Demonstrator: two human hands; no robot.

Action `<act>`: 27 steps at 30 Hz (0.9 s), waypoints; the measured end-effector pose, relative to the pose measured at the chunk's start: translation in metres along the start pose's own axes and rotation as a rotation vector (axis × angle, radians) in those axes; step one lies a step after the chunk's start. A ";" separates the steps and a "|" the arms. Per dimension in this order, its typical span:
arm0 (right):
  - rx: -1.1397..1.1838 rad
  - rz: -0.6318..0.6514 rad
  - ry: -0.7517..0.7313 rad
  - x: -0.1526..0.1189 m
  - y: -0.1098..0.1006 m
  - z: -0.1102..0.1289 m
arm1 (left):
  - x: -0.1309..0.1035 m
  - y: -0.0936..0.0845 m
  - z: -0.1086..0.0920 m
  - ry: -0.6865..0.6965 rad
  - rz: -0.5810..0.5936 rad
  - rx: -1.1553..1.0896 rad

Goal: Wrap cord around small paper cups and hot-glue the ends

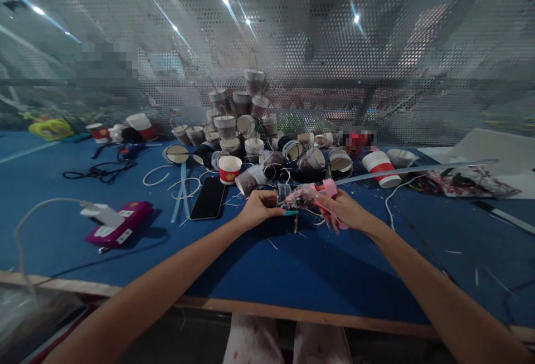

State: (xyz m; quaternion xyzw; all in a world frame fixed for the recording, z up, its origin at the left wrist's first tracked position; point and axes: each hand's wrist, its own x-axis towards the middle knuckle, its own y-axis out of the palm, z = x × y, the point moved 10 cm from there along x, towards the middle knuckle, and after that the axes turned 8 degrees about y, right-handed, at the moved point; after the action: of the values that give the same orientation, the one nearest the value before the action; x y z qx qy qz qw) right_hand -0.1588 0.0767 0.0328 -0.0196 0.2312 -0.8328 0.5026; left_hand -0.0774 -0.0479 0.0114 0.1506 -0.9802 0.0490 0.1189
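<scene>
Over the blue table, my right hand is wrapped round the handle of a pink glue gun. A clear glue stick stretches from its back end toward the right. My left hand has its fingers closed round a small grey wrapped piece, right in front of the gun's nozzle. The gun's front is crusted with grey residue and hides part of that piece. Behind my left hand, a grey-wrapped cup lies on its side.
Many wrapped cups are piled against the perforated metal screen. A black phone, glue sticks and a purple power strip are on the left. Red-and-white cups and a white cable are at right.
</scene>
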 end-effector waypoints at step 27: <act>-0.543 -0.409 -0.049 -0.063 -0.077 -0.004 | 0.004 -0.008 0.005 0.010 -0.060 -0.035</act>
State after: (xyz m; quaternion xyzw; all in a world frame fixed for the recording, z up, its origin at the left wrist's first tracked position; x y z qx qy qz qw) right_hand -0.1924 0.1610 0.0732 -0.2186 0.4239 -0.8237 0.3067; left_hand -0.0798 -0.0572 0.0081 0.1777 -0.9753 0.0288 0.1278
